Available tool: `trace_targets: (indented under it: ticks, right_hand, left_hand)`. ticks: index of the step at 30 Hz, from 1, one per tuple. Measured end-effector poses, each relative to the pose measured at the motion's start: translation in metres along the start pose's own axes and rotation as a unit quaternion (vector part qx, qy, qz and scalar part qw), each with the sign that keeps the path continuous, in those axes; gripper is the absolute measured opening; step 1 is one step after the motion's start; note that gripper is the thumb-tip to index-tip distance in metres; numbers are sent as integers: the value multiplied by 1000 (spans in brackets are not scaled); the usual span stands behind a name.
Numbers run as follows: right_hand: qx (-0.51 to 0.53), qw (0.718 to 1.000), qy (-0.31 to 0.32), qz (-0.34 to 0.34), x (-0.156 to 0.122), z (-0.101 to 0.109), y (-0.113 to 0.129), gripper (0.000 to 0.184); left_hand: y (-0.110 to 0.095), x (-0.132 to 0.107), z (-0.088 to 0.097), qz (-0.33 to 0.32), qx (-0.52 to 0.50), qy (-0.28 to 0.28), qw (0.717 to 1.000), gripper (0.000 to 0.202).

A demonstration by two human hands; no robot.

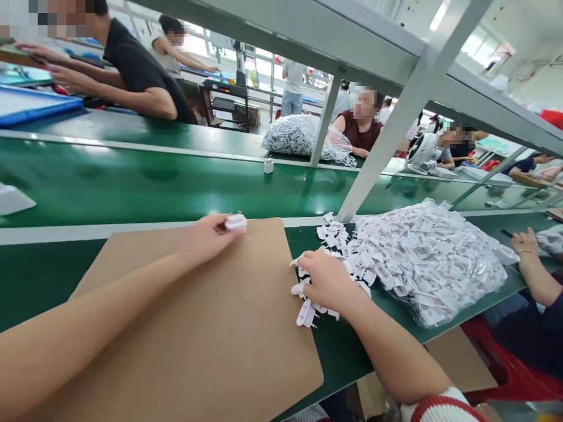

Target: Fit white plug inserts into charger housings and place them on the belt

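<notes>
My left hand [209,237] is closed on a small white plug housing [236,223], which it holds above the far edge of a brown cardboard sheet [211,328]. The fingertips are partly hidden behind the hand. On the right, my right hand [328,281] reaches into loose white plastic plug parts [307,313], some with thin pins. Its fingers are curled around one of them at the sheet's right edge. Beside it, a clear plastic bag [440,264] full of similar white parts spills onto the green table.
Beyond the sheet runs a green conveyor belt [145,181] carrying a single white plug part [268,165]. A slanting metal post [382,129] rises behind the pile. Another filled bag [290,135] lies across the belt. A co-worker's hand [525,241] is at the right.
</notes>
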State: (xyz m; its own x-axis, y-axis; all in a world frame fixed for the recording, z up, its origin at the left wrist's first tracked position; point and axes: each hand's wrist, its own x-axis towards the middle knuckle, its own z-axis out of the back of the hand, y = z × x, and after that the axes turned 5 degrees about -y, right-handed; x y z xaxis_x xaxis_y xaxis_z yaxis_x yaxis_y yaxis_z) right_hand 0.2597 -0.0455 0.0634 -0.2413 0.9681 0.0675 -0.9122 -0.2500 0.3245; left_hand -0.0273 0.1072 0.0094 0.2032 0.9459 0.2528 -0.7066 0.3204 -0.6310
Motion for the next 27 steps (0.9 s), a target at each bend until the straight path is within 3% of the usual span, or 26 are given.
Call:
trace_targets:
  ticks: [4,9,11,13,16,18,20,22,24,27]
  right_hand:
    - [-11,998,48,-27,8,-7,-4,27]
    - [2,998,44,-41,15,-16,-10,25]
    - [9,998,43,-42,14,-16,-10,17]
    - [21,998,49,-35,12,-16,-11,16]
    - [26,997,69,-20,10,-19,-13,34]
    - [30,997,66,-17,12,-24,-15,42]
    - [60,997,40,-20,15,-28,-16,40]
    - [114,993,0,-21,18,-31,-14,37]
    - [189,981,-36,-17,18,-34,-10,35]
    - [339,940,-51,-4,17,-40,0,34]
  left_hand:
    - [36,52,26,110,121,-95,982,58]
    - [60,69,48,190,173,-127,958,54]
    - [59,69,50,203,185,-140,951,60]
    - [48,64,47,187,194,-196,943,77]
    - [16,40,29,82,160,-271,946,86]
    - [-9,10,9,0,84,-219,972,67]
    - [-31,-26,-12,-53,-53,-72,995,59]
    - [-44,-60,-30,-84,-146,44,985,57]
    - [-48,-83,-41,-147,-190,153,959,73]
    - [-44,-92,-43,-216,-224,232,921,99]
